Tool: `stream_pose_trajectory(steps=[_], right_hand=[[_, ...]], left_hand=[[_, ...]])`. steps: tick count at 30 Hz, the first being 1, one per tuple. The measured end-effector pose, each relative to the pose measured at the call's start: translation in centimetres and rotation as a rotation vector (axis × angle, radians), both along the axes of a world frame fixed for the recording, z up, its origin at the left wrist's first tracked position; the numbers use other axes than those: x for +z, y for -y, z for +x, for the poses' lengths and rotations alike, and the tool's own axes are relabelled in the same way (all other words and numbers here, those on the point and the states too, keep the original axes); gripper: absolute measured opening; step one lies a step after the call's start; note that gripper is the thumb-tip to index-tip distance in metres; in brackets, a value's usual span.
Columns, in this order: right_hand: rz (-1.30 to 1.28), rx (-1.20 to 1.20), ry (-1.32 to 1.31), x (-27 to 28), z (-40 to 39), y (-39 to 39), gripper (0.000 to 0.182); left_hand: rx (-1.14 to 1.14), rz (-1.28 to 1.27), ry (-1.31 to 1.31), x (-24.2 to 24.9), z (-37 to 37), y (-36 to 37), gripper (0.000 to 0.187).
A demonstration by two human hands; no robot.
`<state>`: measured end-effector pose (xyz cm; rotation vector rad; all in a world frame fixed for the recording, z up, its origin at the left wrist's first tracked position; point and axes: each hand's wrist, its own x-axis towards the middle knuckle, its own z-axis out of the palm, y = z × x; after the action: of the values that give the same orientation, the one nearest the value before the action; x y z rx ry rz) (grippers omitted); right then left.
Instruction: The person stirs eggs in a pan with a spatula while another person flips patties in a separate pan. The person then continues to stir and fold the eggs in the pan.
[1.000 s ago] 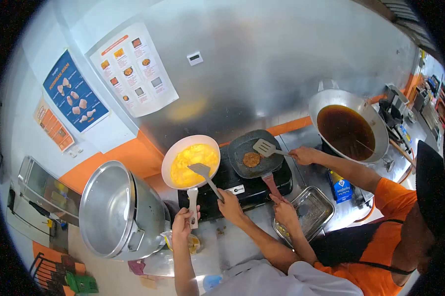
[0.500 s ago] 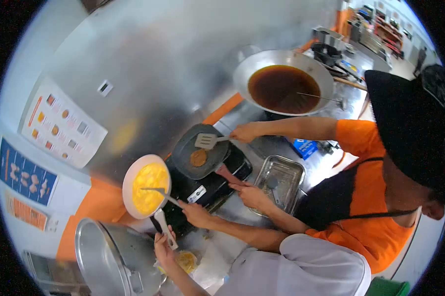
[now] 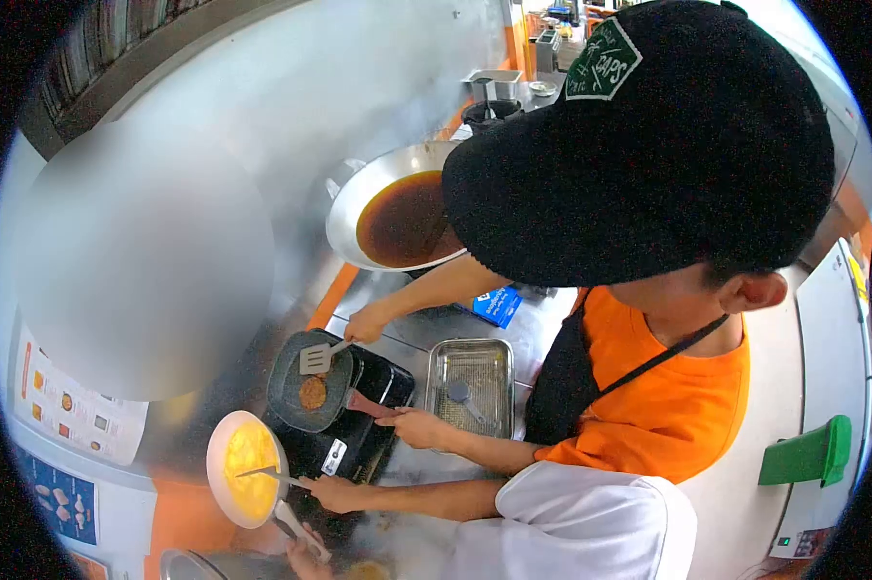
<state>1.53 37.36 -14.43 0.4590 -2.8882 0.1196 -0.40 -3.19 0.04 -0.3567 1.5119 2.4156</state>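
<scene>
Near the lower edge, my left hand [image 3: 306, 557] grips the pale handle of a white frying pan [image 3: 218, 454]. Yellow egg [image 3: 254, 449] spreads over most of the pan's inside. My right hand [image 3: 335, 494] is closed on the handle of a grey spatula [image 3: 270, 473], its blade lying in the egg. Just above, a co-worker in orange holds a dark square pan [image 3: 291, 394] by its reddish handle. Their other hand [image 3: 365, 323] holds a slotted spatula [image 3: 315, 360] above a brown patty [image 3: 312, 392] in that pan.
A black stove [image 3: 387, 385] stands beneath the square pan. Beyond it is a large wok [image 3: 344, 227] of dark brown liquid. A metal tray [image 3: 435, 387] and a blue box [image 3: 499, 305] lie near the co-worker, whose black cap [image 3: 648, 164] covers much of the upper right. A pot rim [image 3: 186, 565] shows below.
The view has shifted, and the co-worker's cap now fills more of it and covers part of the wok. Both pans appear lower and further left. My hands keep their holds.
</scene>
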Motion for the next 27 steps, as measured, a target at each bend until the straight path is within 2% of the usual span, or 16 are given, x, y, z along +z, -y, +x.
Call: stream_pose_trajectory(steps=[2,5,7,8,10,11,12,13,14,16,18,19,22,23,25,27], right_hand=[[-0.122,-0.016,0.050,1.2,0.5,-0.3,0.042],[-0.304,-0.056,0.118,3.5,0.0,-0.5,0.045],[-0.422,-0.086,0.157,4.6,0.8,-1.0,0.046],[-0.483,-0.093,0.175,5.2,1.7,-1.4,0.047],[-0.606,-0.101,0.211,6.2,2.7,-1.7,0.048],[-0.667,-0.104,0.230,5.2,-0.1,4.5,0.049],[-0.728,-0.106,0.249,4.9,-4.8,15.1,0.050],[-0.789,-0.106,0.271,3.7,-7.5,21.3,0.051],[-0.847,-0.101,0.295,3.9,-7.4,21.8,0.052],[-0.955,-0.070,0.353,5.7,-7.0,21.1,0.054],[-1.060,-0.017,0.428,7.8,-5.9,20.6,0.056],[-0.980,-0.051,0.372,8.8,-5.4,20.3,0.054],[-1.045,-0.090,0.367,10.8,-4.4,20.2,0.054],[-0.970,-0.109,0.370,11.2,-4.2,20.1,0.055],[-1.024,-0.077,0.329,8.6,-5.1,20.0,0.056],[-1.108,-0.063,0.315,8.1,-5.4,21.3,0.056]], left_hand=[[0.002,-0.052,-0.013,-0.1,0.1,0.0,0.047],[-0.019,0.085,0.027,0.8,0.2,-0.7,0.048],[0.111,-0.262,0.111,5.3,2.9,-4.3,0.026],[0.107,-0.263,0.106,5.6,3.1,-4.5,0.026],[0.060,-0.356,0.092,6.0,3.2,-4.6,0.054],[0.059,-0.357,0.088,6.0,3.2,-4.6,0.054],[0.049,-0.387,0.069,5.8,3.1,-4.5,0.051],[0.043,-0.417,0.052,5.6,3.1,-4.4,0.048],[0.050,-0.416,0.052,4.0,2.3,-3.2,0.048],[-0.015,0.082,-0.006,-0.7,-0.2,0.3,0.047],[0.032,0.058,0.007,-1.4,-0.3,0.6,0.046],[0.042,0.035,0.025,-1.1,-0.3,0.4,0.046],[-0.001,-0.049,-0.033,-0.1,0.0,-0.3,0.037],[-0.004,-0.051,-0.032,-0.1,-0.1,-0.2,0.037],[0.001,0.039,-0.007,-0.6,-0.1,0.2,0.027],[-0.032,-0.125,-0.242,-3.3,-0.1,1.7,0.020]])
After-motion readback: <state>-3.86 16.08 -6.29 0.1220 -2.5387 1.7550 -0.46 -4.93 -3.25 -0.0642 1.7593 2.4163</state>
